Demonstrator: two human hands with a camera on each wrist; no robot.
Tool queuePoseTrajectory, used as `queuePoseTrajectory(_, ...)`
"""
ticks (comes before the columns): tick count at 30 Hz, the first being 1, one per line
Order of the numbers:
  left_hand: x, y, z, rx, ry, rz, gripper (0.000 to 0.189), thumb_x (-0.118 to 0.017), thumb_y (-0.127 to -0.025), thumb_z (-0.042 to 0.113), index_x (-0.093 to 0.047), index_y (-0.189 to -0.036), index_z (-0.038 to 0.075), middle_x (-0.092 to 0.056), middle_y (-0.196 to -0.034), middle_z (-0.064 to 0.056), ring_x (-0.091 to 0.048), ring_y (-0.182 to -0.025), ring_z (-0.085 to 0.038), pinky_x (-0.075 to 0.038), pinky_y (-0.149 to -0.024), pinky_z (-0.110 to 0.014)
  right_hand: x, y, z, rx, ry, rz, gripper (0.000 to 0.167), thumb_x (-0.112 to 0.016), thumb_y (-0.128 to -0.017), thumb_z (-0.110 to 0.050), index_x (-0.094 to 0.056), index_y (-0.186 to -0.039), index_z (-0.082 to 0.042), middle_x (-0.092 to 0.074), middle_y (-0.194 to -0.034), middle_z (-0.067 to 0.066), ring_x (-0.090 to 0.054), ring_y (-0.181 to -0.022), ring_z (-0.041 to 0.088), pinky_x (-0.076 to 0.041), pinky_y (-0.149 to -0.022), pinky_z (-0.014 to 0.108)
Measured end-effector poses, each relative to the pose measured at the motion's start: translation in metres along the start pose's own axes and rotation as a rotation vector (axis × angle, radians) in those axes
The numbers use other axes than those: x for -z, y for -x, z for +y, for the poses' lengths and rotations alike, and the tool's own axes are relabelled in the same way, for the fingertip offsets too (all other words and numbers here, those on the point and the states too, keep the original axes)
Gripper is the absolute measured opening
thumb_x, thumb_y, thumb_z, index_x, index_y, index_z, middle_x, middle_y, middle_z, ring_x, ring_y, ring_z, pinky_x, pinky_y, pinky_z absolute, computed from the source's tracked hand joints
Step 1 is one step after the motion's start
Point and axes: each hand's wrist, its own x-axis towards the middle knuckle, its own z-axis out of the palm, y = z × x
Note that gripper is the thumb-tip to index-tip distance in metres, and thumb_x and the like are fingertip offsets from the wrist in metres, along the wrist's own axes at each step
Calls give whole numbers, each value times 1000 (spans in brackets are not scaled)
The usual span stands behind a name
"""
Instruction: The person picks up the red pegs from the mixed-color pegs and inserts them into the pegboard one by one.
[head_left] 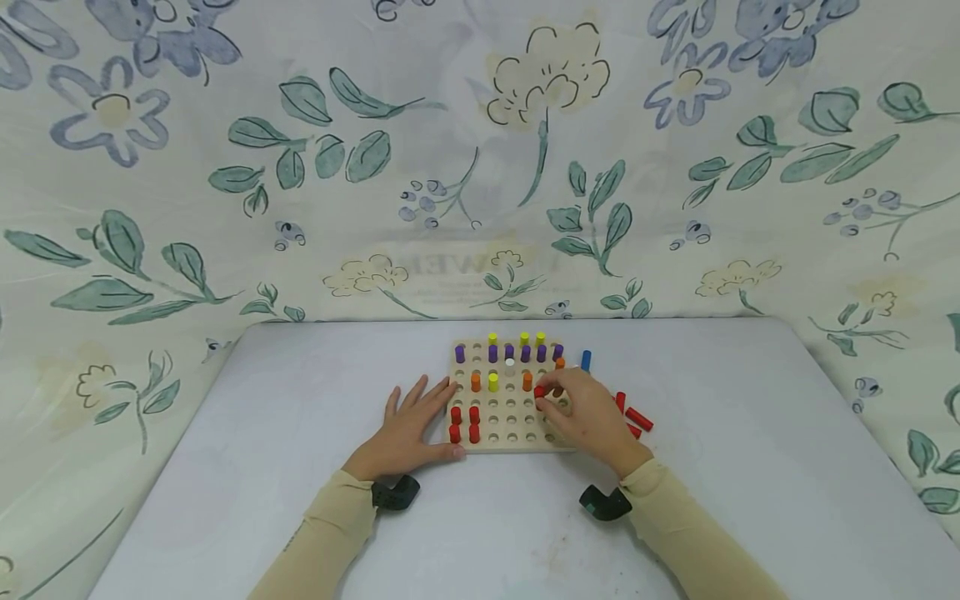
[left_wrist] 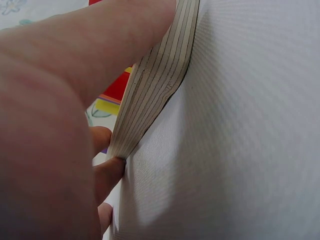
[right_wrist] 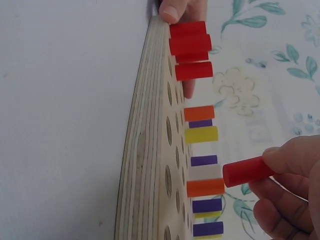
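Observation:
A pale wooden peg board point(head_left: 502, 423) with rows of round holes lies on the table. My right hand point(head_left: 588, 412) is over its right part, pinching a red peg point(right_wrist: 245, 171) between thumb and fingers; in the right wrist view the peg is held apart from the board's face. My left hand point(head_left: 408, 429) rests against the board's left edge with fingers spread and the thumb at the near corner. Several red pegs point(head_left: 474, 433) stand at the front left of the board. Purple pegs point(head_left: 492, 353), yellow pegs point(head_left: 492, 382), orange pegs point(head_left: 476, 382) and a white peg point(head_left: 510, 367) stand farther back.
Loose red pegs point(head_left: 640, 418) lie on the white table point(head_left: 300, 400) right of the board, partly hidden by my right hand. A blue peg point(head_left: 586, 360) is beyond that hand. A flower-printed cloth point(head_left: 450, 167) hangs behind the table.

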Motion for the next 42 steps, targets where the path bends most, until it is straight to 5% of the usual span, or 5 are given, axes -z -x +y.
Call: queuePoseTrajectory(42,0,-1,-2,31,-15,-33,99,-73,-84,58,-27,-160,14,-23,-166,-10,0,-154,-37,10,-117,-64,-19,-2,-18,57,-64,-44,19,-78,-89,-15,-70,-106,-11,-69,-99,-2,-60,-90,15,-56,-77,30)
